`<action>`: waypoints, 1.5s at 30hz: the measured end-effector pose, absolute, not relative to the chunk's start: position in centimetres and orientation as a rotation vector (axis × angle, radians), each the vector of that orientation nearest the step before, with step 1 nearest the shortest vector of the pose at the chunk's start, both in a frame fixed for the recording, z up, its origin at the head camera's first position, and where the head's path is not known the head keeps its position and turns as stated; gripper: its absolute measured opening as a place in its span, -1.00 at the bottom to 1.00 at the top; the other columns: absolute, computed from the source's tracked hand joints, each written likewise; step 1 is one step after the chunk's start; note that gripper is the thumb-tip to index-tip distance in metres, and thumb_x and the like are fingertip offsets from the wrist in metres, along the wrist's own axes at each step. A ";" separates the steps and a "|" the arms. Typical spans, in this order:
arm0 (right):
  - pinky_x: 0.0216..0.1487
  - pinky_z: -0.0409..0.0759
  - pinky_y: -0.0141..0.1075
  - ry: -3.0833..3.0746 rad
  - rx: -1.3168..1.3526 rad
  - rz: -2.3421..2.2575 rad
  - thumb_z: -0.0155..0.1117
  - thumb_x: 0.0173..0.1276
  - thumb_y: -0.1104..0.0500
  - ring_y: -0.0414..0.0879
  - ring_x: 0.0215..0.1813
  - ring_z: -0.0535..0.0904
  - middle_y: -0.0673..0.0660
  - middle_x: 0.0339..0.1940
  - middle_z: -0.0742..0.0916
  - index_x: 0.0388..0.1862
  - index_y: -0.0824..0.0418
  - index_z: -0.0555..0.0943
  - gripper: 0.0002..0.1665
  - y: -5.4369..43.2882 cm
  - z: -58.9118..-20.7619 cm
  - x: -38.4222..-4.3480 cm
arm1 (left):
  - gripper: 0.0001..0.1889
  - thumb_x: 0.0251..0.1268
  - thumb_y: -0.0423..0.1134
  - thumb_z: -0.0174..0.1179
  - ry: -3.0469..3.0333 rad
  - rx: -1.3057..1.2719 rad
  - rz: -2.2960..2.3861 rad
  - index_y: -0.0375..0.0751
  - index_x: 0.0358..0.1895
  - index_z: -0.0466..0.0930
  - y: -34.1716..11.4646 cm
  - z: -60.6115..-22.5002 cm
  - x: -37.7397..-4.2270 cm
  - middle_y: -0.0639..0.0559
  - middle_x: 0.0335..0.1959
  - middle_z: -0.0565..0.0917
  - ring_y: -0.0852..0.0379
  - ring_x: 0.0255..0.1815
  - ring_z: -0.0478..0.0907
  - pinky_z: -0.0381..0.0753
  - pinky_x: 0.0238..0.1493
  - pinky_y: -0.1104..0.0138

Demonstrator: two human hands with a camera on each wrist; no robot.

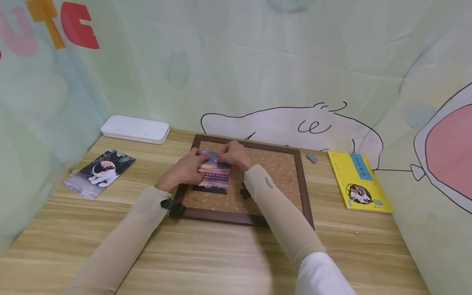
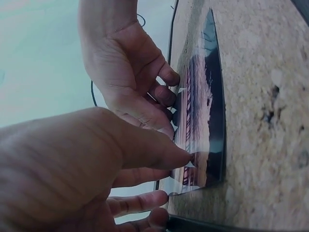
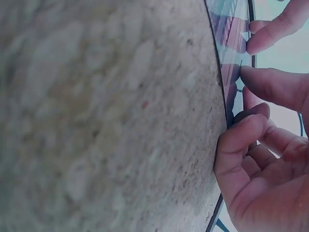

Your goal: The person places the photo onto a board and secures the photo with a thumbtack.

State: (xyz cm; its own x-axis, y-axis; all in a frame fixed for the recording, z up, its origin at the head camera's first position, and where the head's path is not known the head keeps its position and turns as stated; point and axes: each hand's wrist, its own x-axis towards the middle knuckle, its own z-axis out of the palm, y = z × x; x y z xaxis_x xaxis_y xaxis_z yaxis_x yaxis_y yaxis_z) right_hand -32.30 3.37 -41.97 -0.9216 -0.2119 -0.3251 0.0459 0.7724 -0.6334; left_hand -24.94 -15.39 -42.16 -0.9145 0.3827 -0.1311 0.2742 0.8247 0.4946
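Note:
A sunset photo (image 1: 215, 180) lies on the left half of a cork board (image 1: 273, 172) with a dark brown frame. At the photo's left edge is my left hand (image 1: 186, 169), its thumb pressing the print and its fingers along the edge, as the left wrist view shows the photo (image 2: 200, 121) beside the hand (image 2: 101, 154). My right hand (image 1: 236, 155) is at the photo's top edge. Its thumb and forefinger pinch a small shiny pin (image 1: 216, 160), mostly hidden by the fingertips. The right wrist view shows this hand (image 3: 270, 159) with curled fingers resting against the board.
A cat photo (image 1: 101, 174) lies on the table to the left, near a white case (image 1: 135, 129). Right of the board are a small grey block (image 1: 312, 158), a yellow book (image 1: 358, 182) and a tiny shiny piece (image 1: 355, 233). A printed cloth hangs behind.

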 end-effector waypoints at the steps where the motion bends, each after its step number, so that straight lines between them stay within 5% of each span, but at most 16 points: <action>1: -0.47 0.41 -0.34 2.580 -0.131 -0.948 0.49 0.43 0.11 -0.13 -0.27 0.52 0.02 -0.17 0.71 -0.21 0.11 0.75 -0.89 3.5 -42.0 -32.3 | -0.25 0.24 -0.37 0.30 2.785 0.506 0.707 -0.41 0.56 0.40 -15.4 -42.1 -24.9 -0.41 0.40 0.34 -0.27 0.23 0.44 0.55 0.31 -0.10; 11: -0.38 0.41 -0.33 2.506 -0.268 -1.098 0.49 0.42 0.18 -0.13 -0.27 0.48 0.01 -0.28 0.64 -0.17 0.15 0.72 -0.90 4.6 -41.9 -31.3 | -0.21 0.16 -0.32 0.31 2.801 0.487 0.768 -0.40 0.54 0.41 -15.6 -42.0 -25.0 -0.47 0.43 0.37 -0.31 0.26 0.49 0.56 0.34 -0.15; 19: -0.43 0.36 -0.36 2.456 -0.354 -1.117 0.48 0.40 0.21 -0.17 -0.39 0.43 -0.02 -0.40 0.62 -0.11 0.18 0.69 -0.85 5.5 -42.0 -30.6 | -0.29 0.31 -0.24 0.29 2.817 0.461 0.788 -0.39 0.53 0.43 -15.4 -41.9 -24.9 -0.47 0.39 0.39 -0.32 0.28 0.48 0.53 0.36 -0.18; 37: -0.16 0.65 -0.25 2.420 -0.356 -1.260 0.34 0.53 0.19 0.01 -0.08 0.66 0.26 0.08 0.75 0.16 0.21 0.68 -0.72 10.0 -40.9 -28.1 | -0.27 0.38 -0.27 0.25 2.788 0.383 0.856 -0.25 0.62 0.34 -14.7 -40.8 -24.5 -0.42 0.48 0.33 -0.33 0.37 0.43 0.52 0.38 -0.22; 45: 0.06 0.66 -0.20 2.474 -0.243 -1.245 0.38 0.54 0.10 0.04 0.13 0.66 0.19 0.19 0.75 0.18 0.13 0.69 -0.70 12.7 -40.3 -26.8 | -0.28 0.41 -0.26 0.24 2.809 0.401 0.835 -0.26 0.63 0.34 -14.6 -40.4 -23.9 -0.45 0.50 0.32 -0.39 0.44 0.43 0.49 0.44 -0.26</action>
State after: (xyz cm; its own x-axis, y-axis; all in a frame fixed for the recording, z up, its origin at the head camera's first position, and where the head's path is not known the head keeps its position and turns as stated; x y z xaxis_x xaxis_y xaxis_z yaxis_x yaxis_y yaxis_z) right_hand -26.78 12.71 -40.30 -0.9207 -0.3088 -0.2388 0.0079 0.5969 -0.8023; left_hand -23.88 -14.62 -40.43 -0.9466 0.3072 -0.0979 0.2038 0.8053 0.5567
